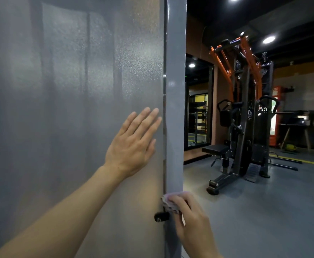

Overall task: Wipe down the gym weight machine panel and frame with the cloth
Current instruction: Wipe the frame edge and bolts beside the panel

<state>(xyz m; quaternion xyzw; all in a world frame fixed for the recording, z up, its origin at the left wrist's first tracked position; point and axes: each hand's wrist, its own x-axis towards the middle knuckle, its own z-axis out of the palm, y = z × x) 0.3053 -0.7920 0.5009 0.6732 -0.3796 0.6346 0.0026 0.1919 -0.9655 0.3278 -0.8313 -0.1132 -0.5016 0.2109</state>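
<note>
Panel [68,108] of the weight machine fills the whole left half of my view, a big grey sheet with a fine speckled sheen. I judge it stiff and fixed, so it will not give way under pressure, but it looks smooth and maybe a little slippery for a bare palm. My left hand [134,142] lies flat on it near its right edge, fingers straight and close together, only bracing and holding nothing.

Next in size is the frame [175,90], a glossy grey upright post just beside the panel, with a narrow dark seam between them. It seems hard metal, heavy and not movable. Its painted face reflects the lamps, so I expect the cloth to slide easily and streaks to show.

Smaller is a black knob [161,216] sticking out at the seam, low down. I would wipe around it with care, because the cloth may catch there.

Smallest is the cloth [171,201], pale pink, soft and light, folded into a small pad. My right hand [191,218] holds it against the lower part of the frame, fingers curled over it. I think this is the good way to take it: bunched under the fingers, palm pushing behind, so it does not slip out during long strokes.
</note>
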